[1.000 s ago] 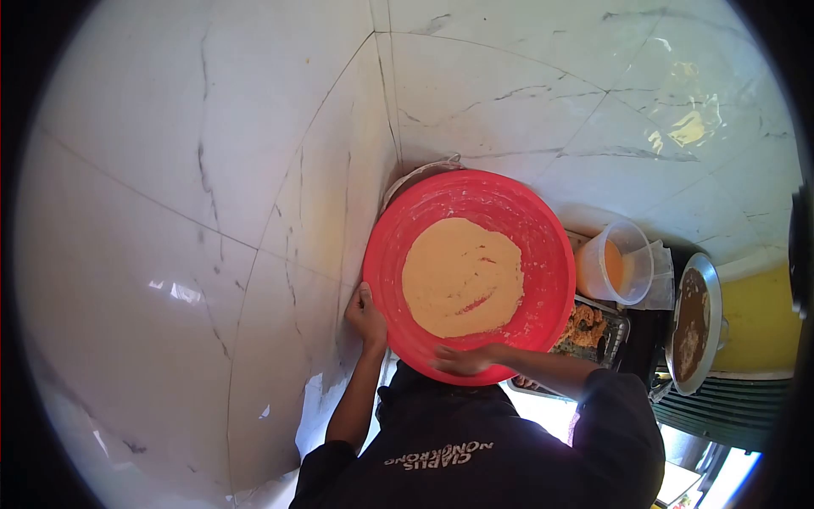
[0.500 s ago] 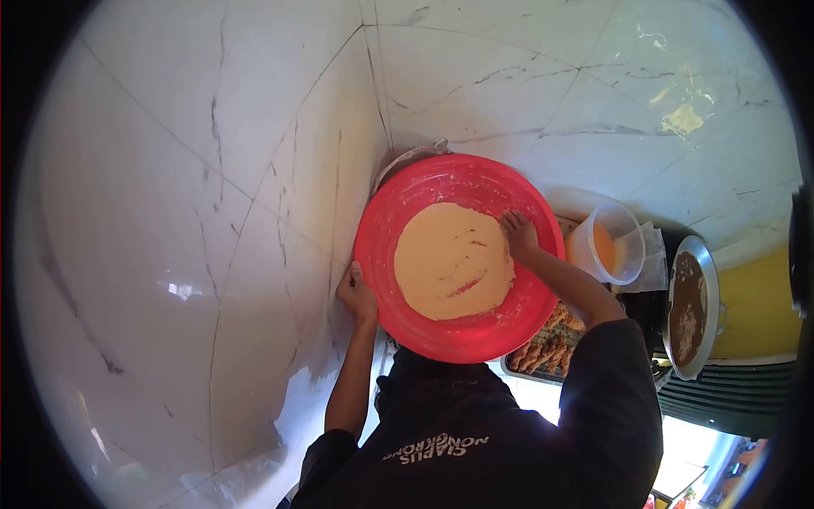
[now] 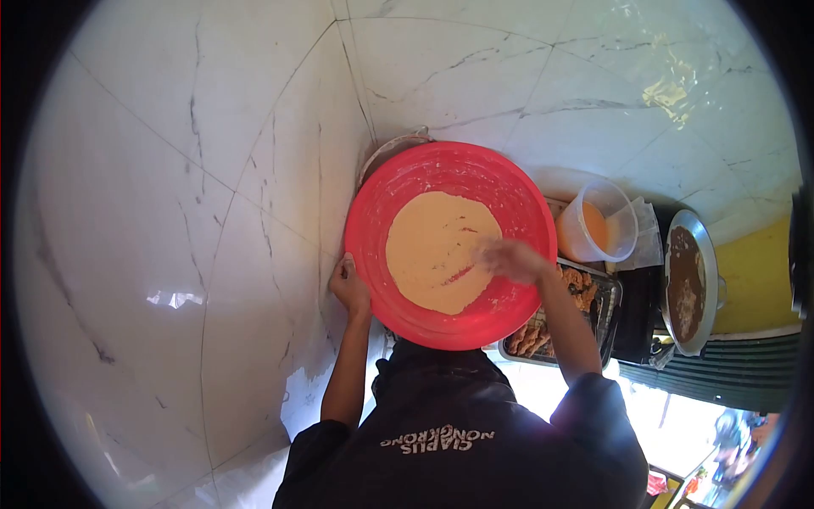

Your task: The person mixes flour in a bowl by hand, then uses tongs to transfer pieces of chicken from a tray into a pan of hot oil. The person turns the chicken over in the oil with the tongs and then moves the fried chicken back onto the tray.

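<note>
A wide red basin (image 3: 441, 332) holds a broad layer of pale flour-like powder (image 3: 428, 246), marked with a few streaks where red shows through. My left hand (image 3: 349, 286) grips the basin's left rim, its fingers closed there. Inside the basin, my right hand (image 3: 513, 260) is over the powder's right edge. It is smeared by motion, so its fingers cannot be made out, nor whether it touches the powder.
To the right is a clear plastic tub (image 3: 623, 229) of orange liquid. Below it lies a rack tray (image 3: 553, 356) with browned fried pieces. A metal pan (image 3: 710, 293) with brown contents is farther right. Marble-patterned walls (image 3: 254, 170) close in left and behind.
My right hand has moved left and down from the basin's right inner side to the powder's edge. My left hand stays on the rim. The view has shifted slightly.
</note>
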The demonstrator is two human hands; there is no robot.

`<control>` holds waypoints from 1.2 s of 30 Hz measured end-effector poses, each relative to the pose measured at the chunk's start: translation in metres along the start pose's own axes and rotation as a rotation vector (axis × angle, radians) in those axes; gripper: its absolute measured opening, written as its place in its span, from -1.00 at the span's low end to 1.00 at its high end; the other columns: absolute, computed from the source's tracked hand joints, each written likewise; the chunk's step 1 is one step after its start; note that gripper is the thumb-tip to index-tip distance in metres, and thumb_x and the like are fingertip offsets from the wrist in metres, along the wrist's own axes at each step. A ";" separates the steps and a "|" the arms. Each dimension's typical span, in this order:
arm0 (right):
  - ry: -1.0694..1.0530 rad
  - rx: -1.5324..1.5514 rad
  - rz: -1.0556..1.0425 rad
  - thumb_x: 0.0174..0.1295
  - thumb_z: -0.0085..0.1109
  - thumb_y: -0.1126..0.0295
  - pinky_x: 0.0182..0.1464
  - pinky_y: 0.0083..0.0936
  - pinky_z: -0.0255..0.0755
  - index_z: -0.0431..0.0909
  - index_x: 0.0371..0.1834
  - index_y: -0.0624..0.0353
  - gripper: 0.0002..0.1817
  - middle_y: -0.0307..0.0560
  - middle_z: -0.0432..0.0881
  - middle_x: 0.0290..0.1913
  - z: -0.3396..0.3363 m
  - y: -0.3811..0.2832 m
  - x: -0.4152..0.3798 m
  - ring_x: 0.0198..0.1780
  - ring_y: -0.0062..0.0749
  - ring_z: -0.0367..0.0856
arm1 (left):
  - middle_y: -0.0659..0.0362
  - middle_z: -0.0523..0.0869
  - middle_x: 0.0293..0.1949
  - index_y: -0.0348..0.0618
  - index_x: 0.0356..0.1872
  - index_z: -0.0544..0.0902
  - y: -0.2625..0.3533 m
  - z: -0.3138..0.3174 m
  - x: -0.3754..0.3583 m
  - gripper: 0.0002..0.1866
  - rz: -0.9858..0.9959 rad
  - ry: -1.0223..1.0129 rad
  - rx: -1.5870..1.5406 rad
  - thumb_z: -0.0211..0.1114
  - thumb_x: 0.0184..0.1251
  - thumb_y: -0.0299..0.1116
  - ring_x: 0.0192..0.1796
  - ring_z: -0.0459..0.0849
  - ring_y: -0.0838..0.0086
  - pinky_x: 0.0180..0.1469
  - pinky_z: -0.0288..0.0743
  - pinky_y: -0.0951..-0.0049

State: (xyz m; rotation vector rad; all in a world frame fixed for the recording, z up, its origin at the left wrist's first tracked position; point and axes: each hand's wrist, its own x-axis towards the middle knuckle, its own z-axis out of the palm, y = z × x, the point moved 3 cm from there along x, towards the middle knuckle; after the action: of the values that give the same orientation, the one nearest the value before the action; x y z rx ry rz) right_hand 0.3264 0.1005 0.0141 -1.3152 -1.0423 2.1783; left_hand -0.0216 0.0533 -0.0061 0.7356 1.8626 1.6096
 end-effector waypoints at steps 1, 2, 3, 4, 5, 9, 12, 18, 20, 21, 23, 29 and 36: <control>0.069 0.257 -0.033 0.37 -0.07 0.01 0.32 -0.31 0.20 0.27 0.35 0.17 -0.40 0.12 0.45 0.22 -0.027 0.001 0.006 0.32 -0.18 0.33 | 0.19 0.66 -0.40 -0.42 -0.28 0.65 0.001 0.000 0.000 -0.67 -0.024 -0.008 -0.030 0.13 0.43 -0.27 -0.32 0.52 0.55 -0.22 0.42 0.50; 0.075 0.265 -0.028 0.37 -0.07 0.01 0.32 -0.31 0.20 0.27 0.35 0.17 -0.40 0.12 0.45 0.22 -0.028 0.000 0.012 0.32 -0.18 0.33 | 0.18 0.66 -0.39 -0.42 -0.28 0.65 0.001 -0.001 -0.001 -0.67 -0.048 -0.015 -0.062 0.14 0.42 -0.27 -0.32 0.53 0.55 -0.22 0.42 0.51; 0.436 0.146 -0.060 0.36 -0.05 0.01 0.31 -0.28 0.20 0.27 0.34 0.19 -0.39 0.11 0.47 0.18 -0.034 -0.003 0.015 0.29 -0.17 0.36 | 0.18 0.66 -0.39 -0.42 -0.28 0.65 0.001 -0.002 -0.004 -0.67 -0.051 -0.020 -0.060 0.14 0.42 -0.27 -0.32 0.53 0.55 -0.22 0.42 0.51; 0.792 0.017 -0.090 0.34 -0.02 0.01 0.31 -0.26 0.21 0.27 0.33 0.21 -0.38 0.11 0.50 0.15 -0.040 -0.006 0.012 0.26 -0.16 0.40 | 0.18 0.67 -0.38 -0.41 -0.28 0.65 0.000 -0.002 -0.007 -0.68 -0.067 -0.015 -0.083 0.14 0.41 -0.27 -0.31 0.54 0.55 -0.21 0.43 0.51; 0.791 0.016 -0.100 0.34 -0.02 0.01 0.31 -0.26 0.21 0.27 0.33 0.21 -0.38 0.11 0.50 0.15 -0.044 -0.014 0.010 0.26 -0.16 0.40 | 0.17 0.67 -0.37 -0.41 -0.27 0.65 0.000 0.003 -0.004 -0.68 -0.075 -0.006 -0.114 0.15 0.41 -0.26 -0.31 0.55 0.55 -0.21 0.43 0.51; 0.569 -0.090 -0.043 0.31 0.02 0.05 0.39 -0.33 0.07 0.10 0.40 0.34 -0.26 0.21 0.25 0.35 -0.053 -0.010 0.005 0.40 -0.15 0.19 | 0.17 0.67 -0.36 -0.39 -0.25 0.65 0.001 -0.003 -0.004 -0.69 -0.019 -0.017 -0.144 0.15 0.41 -0.26 -0.30 0.55 0.55 -0.20 0.44 0.51; 0.561 -0.388 -0.083 0.29 0.03 0.08 0.44 -0.34 -0.06 -0.01 0.43 0.40 -0.20 0.26 -0.01 0.47 -0.052 0.000 0.034 0.50 -0.08 -0.06 | 0.18 0.66 -0.37 -0.38 -0.25 0.64 0.003 0.002 -0.004 -0.69 -0.039 0.014 -0.070 0.14 0.42 -0.26 -0.31 0.54 0.56 -0.20 0.43 0.51; 0.710 -0.917 -0.180 0.33 -0.09 0.13 0.51 -0.26 -0.18 -0.10 0.44 0.40 -0.23 0.28 -0.12 0.49 -0.029 0.027 0.101 0.53 0.03 -0.21 | 0.21 0.63 -0.42 -0.37 -0.26 0.64 0.007 -0.001 -0.007 -0.70 0.013 0.035 -0.071 0.15 0.42 -0.27 -0.35 0.49 0.56 -0.24 0.39 0.48; 0.702 -1.054 -0.252 0.35 -0.13 0.13 0.52 -0.24 -0.21 -0.13 0.45 0.40 -0.24 0.28 -0.15 0.49 -0.020 0.023 0.129 0.53 0.05 -0.23 | 0.19 0.66 -0.31 -0.36 -0.20 0.63 0.007 -0.002 -0.007 -0.70 -0.064 -0.026 0.013 0.14 0.43 -0.25 -0.24 0.54 0.56 -0.11 0.41 0.53; 0.680 -1.069 -0.311 0.36 -0.14 0.12 0.52 -0.24 -0.21 -0.15 0.45 0.40 -0.24 0.27 -0.16 0.50 -0.012 0.022 0.143 0.53 0.05 -0.24 | 0.19 0.66 -0.31 -0.36 -0.20 0.63 0.006 -0.001 -0.005 -0.70 -0.055 -0.021 0.007 0.14 0.43 -0.25 -0.24 0.54 0.56 -0.11 0.41 0.53; 0.652 -1.089 -0.372 0.36 -0.16 0.11 0.52 -0.23 -0.21 -0.16 0.45 0.40 -0.23 0.26 -0.18 0.50 0.006 0.018 0.165 0.53 0.05 -0.25 | 0.22 0.61 -0.43 -0.36 -0.26 0.63 0.003 -0.001 -0.005 -0.70 0.006 0.015 -0.018 0.16 0.42 -0.25 -0.36 0.49 0.58 -0.24 0.39 0.51; 0.507 -1.198 -0.531 0.36 -0.17 0.06 0.50 -0.20 -0.16 -0.07 0.44 0.37 -0.26 0.26 -0.13 0.49 0.093 0.015 0.183 0.51 0.08 -0.16 | 0.25 0.60 -0.45 -0.36 -0.25 0.63 0.011 0.000 -0.008 -0.70 -0.040 0.042 -0.049 0.16 0.41 -0.25 -0.38 0.46 0.59 -0.27 0.37 0.52; -0.141 -1.618 -0.648 0.33 -0.08 0.02 0.49 -0.20 -0.10 0.05 0.44 0.16 -0.29 0.06 -0.08 0.51 0.127 0.062 0.117 0.50 -0.01 -0.08 | 0.23 0.62 -0.43 -0.39 -0.24 0.62 0.008 -0.002 -0.007 -0.67 -0.028 0.004 0.001 0.11 0.44 -0.24 -0.36 0.48 0.58 -0.24 0.39 0.51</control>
State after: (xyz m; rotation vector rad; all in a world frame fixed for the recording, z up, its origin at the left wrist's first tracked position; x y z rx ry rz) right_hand 0.1619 0.0865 -0.0652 -0.9027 -2.9579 0.6594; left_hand -0.0181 0.0477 0.0025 0.7044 1.8687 1.5940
